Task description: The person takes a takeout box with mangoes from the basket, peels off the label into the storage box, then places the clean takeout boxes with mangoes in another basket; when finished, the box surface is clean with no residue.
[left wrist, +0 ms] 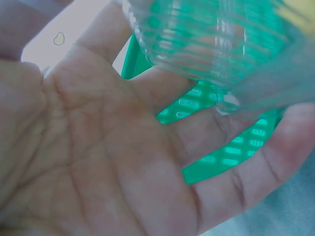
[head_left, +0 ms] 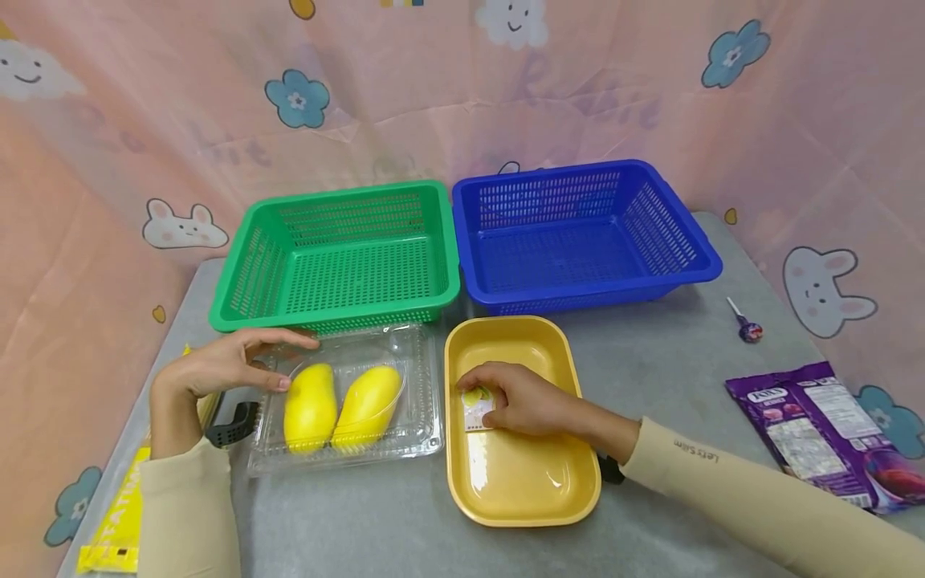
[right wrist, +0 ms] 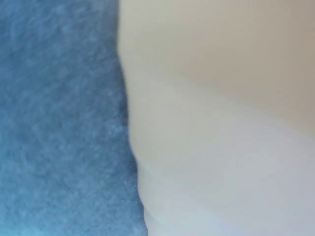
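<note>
In the head view, two yellow mangoes [head_left: 311, 408] lie inside a clear plastic clamshell box [head_left: 422, 385]. My left hand [head_left: 224, 361] is at the box's far left corner, thumb towards a mango and fingers stretched along the back edge. The left wrist view shows its spread fingers beside and behind the clear box corner [left wrist: 197, 44]. My right hand [head_left: 531, 399] reaches into a yellow tray [head_left: 522, 514], pinching a small printed card [head_left: 478, 411] with a yellow fruit picture between thumb and fingers. Only tray wall and grey tabletop fill the right wrist view.
A green basket [head_left: 347, 315] and a blue basket [head_left: 592, 287] stand side by side at the back. On the right lie a lollipop [head_left: 748, 327] and a purple candy bag [head_left: 831, 437]. A yellow packet [head_left: 119, 514] lies partly under the left forearm.
</note>
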{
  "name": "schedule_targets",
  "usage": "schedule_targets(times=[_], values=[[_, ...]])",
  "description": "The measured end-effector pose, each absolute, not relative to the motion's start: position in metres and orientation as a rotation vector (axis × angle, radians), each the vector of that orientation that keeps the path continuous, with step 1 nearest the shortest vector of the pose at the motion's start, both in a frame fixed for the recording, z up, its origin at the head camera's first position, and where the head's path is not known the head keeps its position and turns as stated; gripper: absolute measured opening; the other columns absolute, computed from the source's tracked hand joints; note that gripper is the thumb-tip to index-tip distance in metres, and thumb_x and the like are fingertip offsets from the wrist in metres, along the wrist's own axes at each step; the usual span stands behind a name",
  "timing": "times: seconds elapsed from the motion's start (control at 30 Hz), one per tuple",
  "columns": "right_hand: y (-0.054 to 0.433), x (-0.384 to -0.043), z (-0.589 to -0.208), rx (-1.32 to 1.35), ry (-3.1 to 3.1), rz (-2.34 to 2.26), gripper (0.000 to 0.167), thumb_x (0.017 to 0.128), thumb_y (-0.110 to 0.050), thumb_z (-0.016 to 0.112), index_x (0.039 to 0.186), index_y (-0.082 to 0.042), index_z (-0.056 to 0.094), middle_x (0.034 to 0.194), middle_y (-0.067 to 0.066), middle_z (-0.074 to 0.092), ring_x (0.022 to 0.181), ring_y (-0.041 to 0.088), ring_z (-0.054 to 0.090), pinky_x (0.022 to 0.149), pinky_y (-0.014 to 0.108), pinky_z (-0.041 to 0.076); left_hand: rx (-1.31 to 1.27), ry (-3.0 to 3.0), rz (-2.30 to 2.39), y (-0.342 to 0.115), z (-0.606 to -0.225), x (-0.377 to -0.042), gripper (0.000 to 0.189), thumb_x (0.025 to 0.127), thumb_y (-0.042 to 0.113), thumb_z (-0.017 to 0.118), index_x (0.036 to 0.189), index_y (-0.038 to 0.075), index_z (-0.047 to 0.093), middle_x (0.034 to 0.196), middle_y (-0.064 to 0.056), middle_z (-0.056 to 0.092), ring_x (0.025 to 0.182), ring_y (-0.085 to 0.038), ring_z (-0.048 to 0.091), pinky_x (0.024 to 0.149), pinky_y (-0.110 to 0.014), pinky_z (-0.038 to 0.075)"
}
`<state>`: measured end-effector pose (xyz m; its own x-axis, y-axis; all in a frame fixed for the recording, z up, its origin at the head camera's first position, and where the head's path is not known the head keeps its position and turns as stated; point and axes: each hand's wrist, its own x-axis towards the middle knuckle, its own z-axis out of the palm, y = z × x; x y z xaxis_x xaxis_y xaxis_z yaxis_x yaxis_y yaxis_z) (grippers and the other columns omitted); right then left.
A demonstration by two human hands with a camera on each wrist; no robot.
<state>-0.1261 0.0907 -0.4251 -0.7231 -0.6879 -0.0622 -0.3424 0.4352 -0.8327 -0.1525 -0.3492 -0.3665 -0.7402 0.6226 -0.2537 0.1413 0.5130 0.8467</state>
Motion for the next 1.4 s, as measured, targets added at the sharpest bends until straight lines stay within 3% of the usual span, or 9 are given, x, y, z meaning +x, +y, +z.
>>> schedule_targets(times=[0.27,0.57,0.73,0.83,0.97,1.07,1.17,1.3,1.4], values=[[0.091,-0.126,-0.423,-0.935,2.359,-1.148,0.045,0.083,0.005,0.073,0.126,-0.006,0.066,0.12,0.009,0.07,0.066,0.003,0.051,0.063,0.02,0.048,0.663,2.218,1.172,-0.35,-0.367,-0.152,0.055,0.094,0.011,0.072,0.145,0.006,0.054,0.146,0.022,0.05,0.128,0.011,0.049,0.095,-0.026,0.055],[0.101,-0.13,-0.397,-0.979,2.447,-1.133,0.043,0.091,-0.007,0.075,0.132,-0.011,0.065,0.087,0.003,0.064,0.06,0.003,0.05,0.057,0.021,0.047,0.689,2.213,1.189,-0.362,-0.372,-0.154,0.051,0.097,0.007,0.067,0.147,0.007,0.053,0.152,0.018,0.047,0.132,0.011,0.047,0.099,-0.023,0.052],[0.122,-0.139,-0.389,-1.077,2.578,-1.236,0.035,0.091,-0.01,0.076,0.125,-0.013,0.07,0.091,-0.002,0.065,0.064,0.003,0.049,0.057,0.022,0.046,0.639,2.166,1.251,-0.368,-0.373,-0.151,0.048,0.099,0.004,0.063,0.146,0.002,0.052,0.149,0.023,0.049,0.131,0.012,0.048,0.097,-0.023,0.054],[0.138,-0.148,-0.391,-1.188,2.723,-1.39,0.03,0.089,-0.003,0.076,0.117,-0.013,0.074,0.094,-0.001,0.07,0.066,0.003,0.05,0.057,0.022,0.046,0.633,2.13,1.278,-0.37,-0.374,-0.151,0.048,0.099,0.002,0.061,0.146,-0.002,0.05,0.146,0.025,0.05,0.128,0.008,0.051,0.094,-0.025,0.056],[0.163,-0.168,-0.394,-1.26,3.018,-1.608,0.023,0.085,0.004,0.075,0.106,-0.005,0.077,0.102,0.011,0.074,0.077,0.016,0.059,0.072,0.019,0.048,0.632,2.131,1.283,-0.37,-0.376,-0.152,0.048,0.099,0.002,0.061,0.146,-0.001,0.051,0.145,0.026,0.051,0.124,0.005,0.054,0.092,-0.026,0.057],[0.188,-0.185,-0.396,-1.095,3.291,-1.702,0.018,0.086,-0.002,0.073,0.103,0.001,0.077,0.106,0.02,0.073,0.095,0.033,0.061,0.095,0.023,0.037,0.629,2.131,1.3,-0.369,-0.38,-0.154,0.047,0.099,0.001,0.061,0.144,0.003,0.054,0.145,0.026,0.052,0.124,0.004,0.054,0.092,-0.026,0.057],[0.217,-0.199,-0.402,-0.764,3.499,-1.678,0.025,0.09,-0.014,0.07,0.108,0.002,0.076,0.117,0.022,0.071,0.114,0.042,0.054,0.104,0.037,0.024,0.661,2.11,1.331,-0.369,-0.383,-0.155,0.046,0.099,-0.001,0.059,0.144,0.003,0.054,0.145,0.024,0.053,0.122,0.001,0.055,0.09,-0.027,0.057],[0.254,-0.209,-0.417,-0.374,3.598,-1.601,0.037,0.091,-0.025,0.07,0.118,-0.001,0.074,0.135,0.022,0.064,0.129,0.042,0.045,0.108,0.055,0.012,0.731,2.072,1.374,-0.37,-0.387,-0.157,0.046,0.099,-0.005,0.055,0.145,0.0,0.052,0.148,0.022,0.052,0.123,0.0,0.054,0.09,-0.027,0.057],[0.273,-0.211,-0.427,-0.197,3.562,-1.639,0.042,0.091,-0.03,0.07,0.123,-0.003,0.073,0.143,0.02,0.059,0.138,0.039,0.038,0.111,0.058,0.008,0.778,2.046,1.404,-0.37,-0.389,-0.159,0.047,0.099,-0.007,0.053,0.146,-0.002,0.05,0.15,0.021,0.051,0.127,0.002,0.052,0.091,-0.026,0.057]])
